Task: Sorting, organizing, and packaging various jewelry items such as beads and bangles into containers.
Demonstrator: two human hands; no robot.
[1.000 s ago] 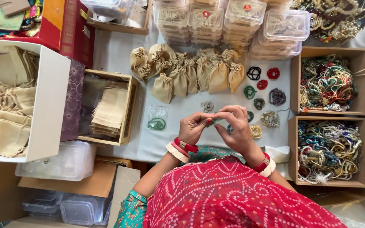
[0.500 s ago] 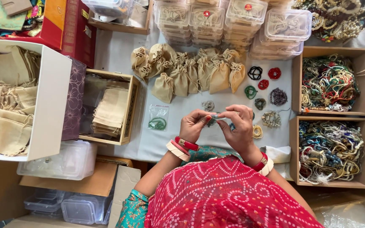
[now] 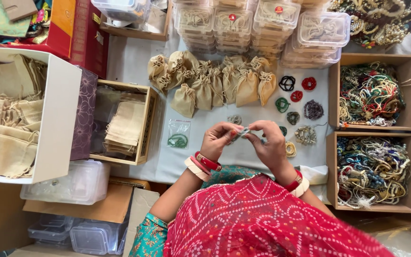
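A: Two hands are raised over the near edge of the table [image 3: 134, 57]. The left hand [image 3: 217, 140] and the right hand [image 3: 269, 145] meet, and the fingertips of both pinch one small beaded bracelet [image 3: 242, 132] between them.

B: Is the bracelet on the table?

A: No, it is in the air, held from both sides, just above the grey cloth.

B: What lies beside the hands?

A: To the left, a clear small bag with a green bracelet [image 3: 178, 134] lies flat. Further left stands a wooden tray with flat cloth pouches [image 3: 125, 126]. To the right are two wooden boxes of mixed bracelets [image 3: 372, 173], one behind the other.

B: And behind?

A: A group of loose bracelets [image 3: 297, 96] in black, red and green, then a row of filled cloth pouches [image 3: 215, 81], tied at the neck. Farthest are the stacked clear plastic boxes [image 3: 262, 21].
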